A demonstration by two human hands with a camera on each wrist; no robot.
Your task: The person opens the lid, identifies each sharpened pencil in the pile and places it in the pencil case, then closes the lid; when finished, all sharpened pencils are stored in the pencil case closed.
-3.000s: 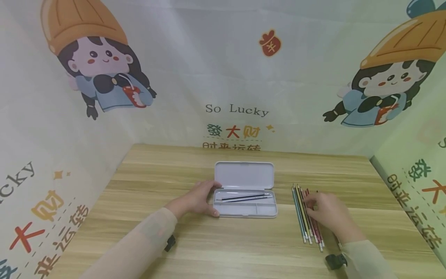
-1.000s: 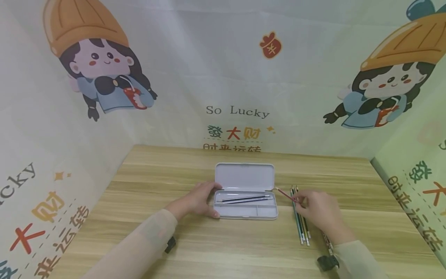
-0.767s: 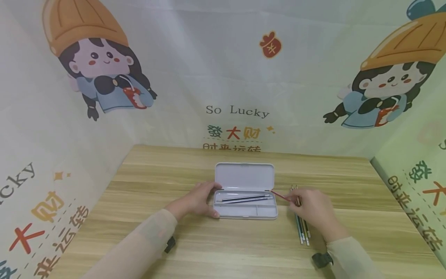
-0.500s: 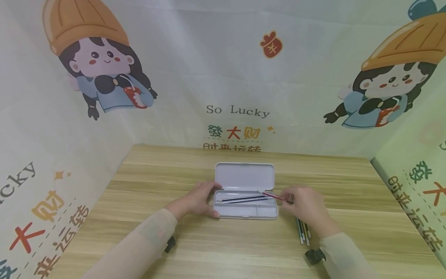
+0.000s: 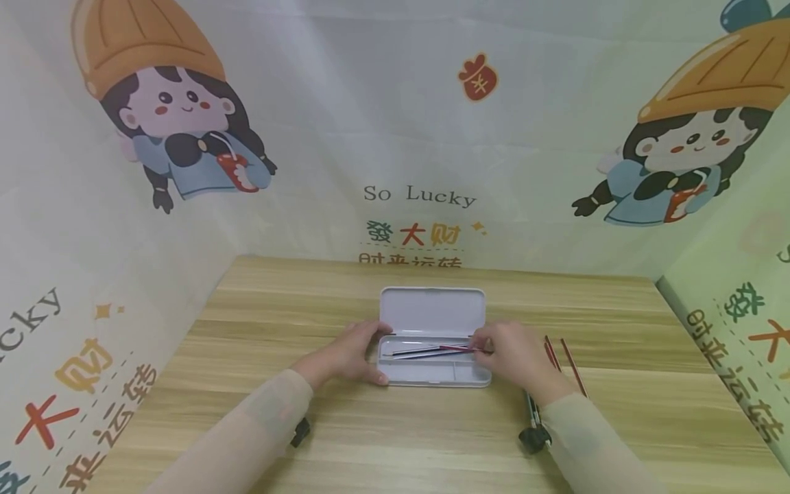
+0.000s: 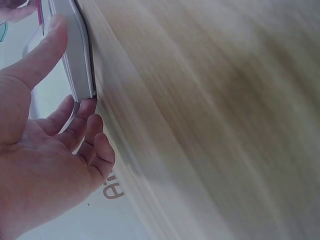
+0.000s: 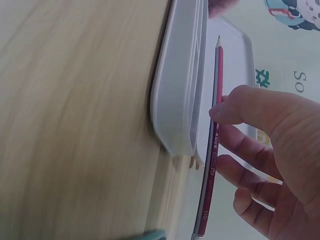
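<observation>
A white pencil case lies on the table with its lid tipped back. My left hand holds its left end, thumb at the front corner and fingers at the back. Dark striped pencils rest in the long rear compartment. Over the right part of that compartment, my right hand pinches a red-and-black pencil between thumb and fingers, its sharpened tip pointing left. In the right wrist view the pencil is above the case rim, its rear end sticking out past the case's right side.
Loose red pencils lie on the wooden table right of the case. Dark green pencils lie beside them, partly behind the right wrist and its black camera. A printed cloth encloses the back and sides.
My right hand has picked a red pencil out of the bundle, turned it to point left and carried it left over the case. The left hand has stayed at the case.
</observation>
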